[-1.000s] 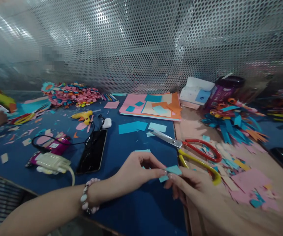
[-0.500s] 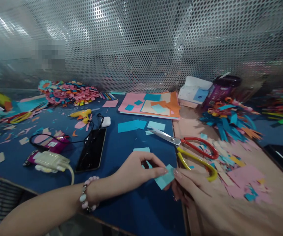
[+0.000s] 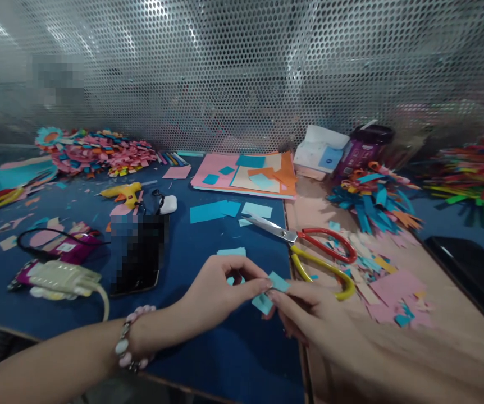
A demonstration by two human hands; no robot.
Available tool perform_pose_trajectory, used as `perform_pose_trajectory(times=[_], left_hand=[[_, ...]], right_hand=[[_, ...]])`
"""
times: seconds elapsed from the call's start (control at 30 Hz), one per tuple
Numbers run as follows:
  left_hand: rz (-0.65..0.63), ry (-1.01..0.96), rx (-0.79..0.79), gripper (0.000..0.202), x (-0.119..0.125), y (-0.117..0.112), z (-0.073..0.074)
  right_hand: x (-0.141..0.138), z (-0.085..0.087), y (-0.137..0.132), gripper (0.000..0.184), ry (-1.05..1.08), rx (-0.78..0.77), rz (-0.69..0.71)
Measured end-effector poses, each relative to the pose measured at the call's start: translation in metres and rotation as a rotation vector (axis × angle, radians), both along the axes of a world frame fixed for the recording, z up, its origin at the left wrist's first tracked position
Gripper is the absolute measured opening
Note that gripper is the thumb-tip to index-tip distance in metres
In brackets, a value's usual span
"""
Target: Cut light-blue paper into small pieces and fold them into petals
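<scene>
Thumb and fingers of my left hand point(image 3: 225, 289) pinch a small light-blue piece of paper point(image 3: 263, 303) from its left side. My right hand point(image 3: 309, 308) grips the same paper from the right, its thumb almost touching my left thumb. The paper is creased, with one part standing up above the fingertips; my fingers hide its middle. Several more light-blue paper pieces point(image 3: 231, 252) lie just behind my left hand. Beyond my right hand rest scissors point(image 3: 290, 235) with one red and one yellow handle, blades pointing left.
A yellow glue gun point(image 3: 124, 193), a phone point(image 3: 141, 258) and a purple power bank point(image 3: 71, 247) with a cable lie left. Coloured sheets point(image 3: 208, 163) are stacked at the back. Paper scraps point(image 3: 393, 286) and another phone point(image 3: 469, 275) lie right, before a perforated metal panel point(image 3: 233, 73).
My right thumb has moved in toward my left thumb across the paper, and the paper is now bent between them. The view has turned slightly right.
</scene>
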State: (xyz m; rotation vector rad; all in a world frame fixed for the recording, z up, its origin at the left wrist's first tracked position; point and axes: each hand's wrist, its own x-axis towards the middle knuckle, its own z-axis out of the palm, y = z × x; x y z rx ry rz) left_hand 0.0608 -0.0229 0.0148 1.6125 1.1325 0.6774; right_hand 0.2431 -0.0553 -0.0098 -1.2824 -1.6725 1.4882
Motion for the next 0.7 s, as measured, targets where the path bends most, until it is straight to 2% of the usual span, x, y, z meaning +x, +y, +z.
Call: perform_pose_trajectory(times=[0.2, 0.4, 0.53, 0.7], left_hand=[[0.028, -0.010, -0.008, 0.019, -0.0003, 0.0002, -0.0007], [0.047, -0.021, -0.034, 0.018, 0.0011, 0.0005, -0.0052], [0.106, -0.110, -0.082, 0.019, 0.0020, -0.0003, -0.0081], [0.170, -0.162, -0.098, 0.019, 0.0029, -0.0006, -0.0093]], right_hand=[[0.0001, -0.0003, 0.0017, 0.034, 0.055, -0.074, 0.030], [0.0011, 0.0026, 0.0046, 0.037, 0.035, -0.101, 0.044], [0.0005, 0.0002, 0.0057, 0.031, 0.040, -0.144, 0.022], [-0.0006, 0.0035, 0.0059, 0.028, 0.036, -0.115, 0.029]])
